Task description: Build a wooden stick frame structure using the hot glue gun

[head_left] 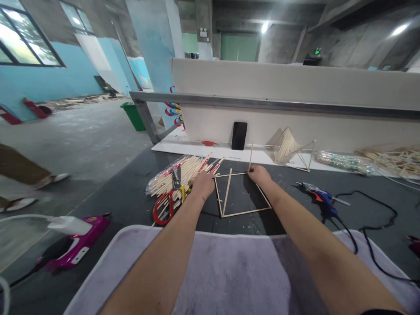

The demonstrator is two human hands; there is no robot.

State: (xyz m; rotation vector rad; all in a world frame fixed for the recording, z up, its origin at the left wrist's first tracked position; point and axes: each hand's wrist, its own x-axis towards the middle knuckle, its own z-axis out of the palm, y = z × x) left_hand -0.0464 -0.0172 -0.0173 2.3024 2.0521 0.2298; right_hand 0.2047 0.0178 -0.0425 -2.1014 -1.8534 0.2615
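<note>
A square frame of thin wooden sticks [246,213] lies on the dark tabletop, with one stick [227,192] rising at a slant from its near left corner. At the far right corner, my right hand [260,176] is closed around a stick [251,153] that stands upright. My left hand [203,184] is closed at the far left corner of the frame, its fingertips partly hidden. Beside that hand lies a pile of wooden sticks [188,173], partly in clear plastic wrap. Scissors [164,208] with red and yellow handles rest on the pile.
A blue glue gun [323,199] with a black cord lies at right. A magenta tool [80,245] and white plug are at left. A phone [239,135] leans on the back board, near a stick model [288,148]. A grey-purple towel [229,271] covers the near edge.
</note>
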